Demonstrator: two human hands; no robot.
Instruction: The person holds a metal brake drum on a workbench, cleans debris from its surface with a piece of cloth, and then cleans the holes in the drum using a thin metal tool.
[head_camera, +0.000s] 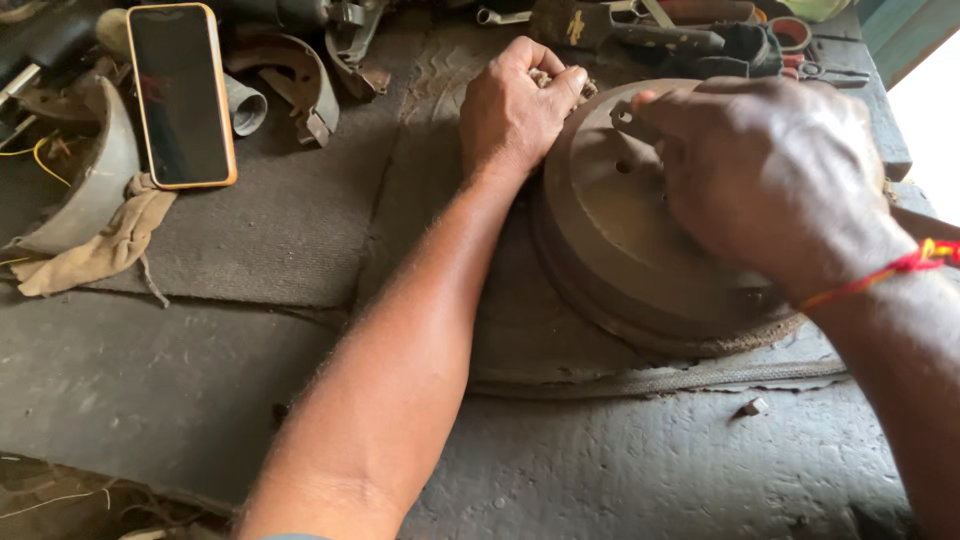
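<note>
Brake drum (610, 235), round, rust-brown, with bolt holes in its face: lies flat on a grey mat toward the far right corner of the worktop (620, 470).

Left hand (515, 110): curled into a fist at the drum's far left rim, clenched around a small wad of pale cloth (560, 80) pressed against the edge.

Right hand (770, 175): laid over the drum's face, fingers bent and bearing on it near the bolt holes; whether it grips anything cannot be told. Red thread band (915, 262) at the wrist.

Phone (182, 95), orange-cased, screen dark: near the far left corner, well apart from the drum.

Tan rag (95, 250): just beside the phone's near end, draped by a curved metal part (95, 165).

Brake shoe (295, 75) and assorted tools (640, 30): along the far edge.

Small metal piece (752, 406): near the drum's front rim, on bare worktop.
</note>
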